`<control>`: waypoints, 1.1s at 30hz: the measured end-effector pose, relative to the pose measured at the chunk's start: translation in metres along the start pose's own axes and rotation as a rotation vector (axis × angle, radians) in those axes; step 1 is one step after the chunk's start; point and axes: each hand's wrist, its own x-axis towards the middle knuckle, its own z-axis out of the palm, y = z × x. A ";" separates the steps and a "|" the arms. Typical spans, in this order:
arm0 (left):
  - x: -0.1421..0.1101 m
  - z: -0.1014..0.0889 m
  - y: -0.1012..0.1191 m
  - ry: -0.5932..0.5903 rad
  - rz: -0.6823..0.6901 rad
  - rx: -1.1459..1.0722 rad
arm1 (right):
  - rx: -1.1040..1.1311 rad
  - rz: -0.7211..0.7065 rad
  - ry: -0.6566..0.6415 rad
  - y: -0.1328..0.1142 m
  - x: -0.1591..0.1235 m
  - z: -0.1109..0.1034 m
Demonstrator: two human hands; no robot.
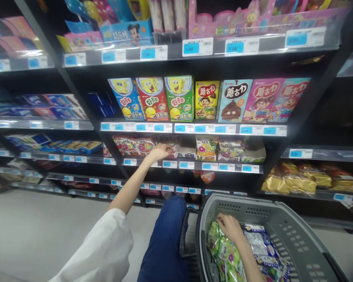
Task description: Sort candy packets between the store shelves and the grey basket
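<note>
White sleeve, left of basket, cut off below. In basket: green packs, partly hidden by right hand, fingers curled; grip cannot be told. Beyond basket, to its left: left hand at red packs, fingers bent, covering some; hold unclear.

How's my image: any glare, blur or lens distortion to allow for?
Head view: the rectangular green cardboard box reads fairly clearly, but flat blue-and-pink packs at left blur. Head view: shiny gold foil packs catch glare, and black uprights slant, converging downward. Head view: the bare left hand looks soft.
</note>
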 end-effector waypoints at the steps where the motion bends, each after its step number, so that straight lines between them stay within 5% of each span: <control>1: 0.001 -0.001 0.000 -0.016 0.004 -0.015 | -0.003 0.005 -0.003 -0.001 0.000 0.000; 18: 0.010 0.000 0.001 -0.120 0.040 -0.102 | -0.037 0.145 -0.261 0.026 0.003 0.033; 20: -0.001 -0.002 0.005 -0.003 0.041 -0.104 | -0.034 0.144 -0.270 0.029 0.003 0.038; 22: -0.019 0.003 0.017 0.270 0.057 -0.117 | -0.012 0.132 -0.270 0.030 0.003 0.041; 24: -0.040 0.019 0.040 0.554 0.120 -0.163 | 0.023 0.122 -0.251 0.028 0.004 0.041; 26: -0.059 0.048 0.073 0.628 0.288 -0.254 | 0.061 0.117 -0.209 0.022 0.002 0.038; 27: -0.067 0.067 0.093 0.569 0.472 -0.317 | 0.083 0.126 -0.184 0.018 0.000 0.037; 30: -0.084 0.132 0.158 -0.057 1.094 -0.316 | 0.176 0.219 -0.137 0.009 -0.006 0.031; 33: -0.102 0.198 0.210 -0.622 1.211 -0.180 | 0.272 0.414 -0.142 0.026 -0.012 0.022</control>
